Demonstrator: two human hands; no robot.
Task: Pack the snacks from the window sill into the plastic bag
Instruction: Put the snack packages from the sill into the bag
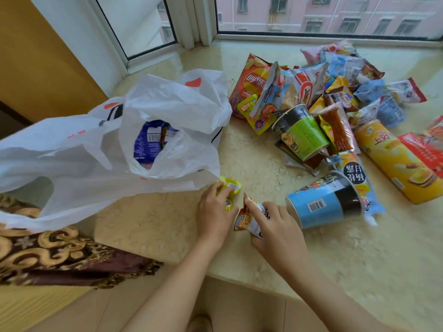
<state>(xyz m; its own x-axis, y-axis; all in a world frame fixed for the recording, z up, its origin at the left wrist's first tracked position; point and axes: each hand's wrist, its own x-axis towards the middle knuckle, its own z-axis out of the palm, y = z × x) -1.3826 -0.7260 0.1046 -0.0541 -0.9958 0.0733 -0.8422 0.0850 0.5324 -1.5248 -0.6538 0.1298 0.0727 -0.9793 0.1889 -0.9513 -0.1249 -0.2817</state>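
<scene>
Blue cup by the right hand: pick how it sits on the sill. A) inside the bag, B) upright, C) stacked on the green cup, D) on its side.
D: the blue cup lies on its side on the sill, just beyond the right hand.

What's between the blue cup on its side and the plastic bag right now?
In the head view, both hands: the right hand grips an orange packet, the left hand a yellow packet beside the plastic bag; blue cup.

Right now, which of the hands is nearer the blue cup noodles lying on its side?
Right. The right hand, holding a noodle snack packet, sits just beside the blue cup noodles; the left hand is farther, beyond the right.
</scene>
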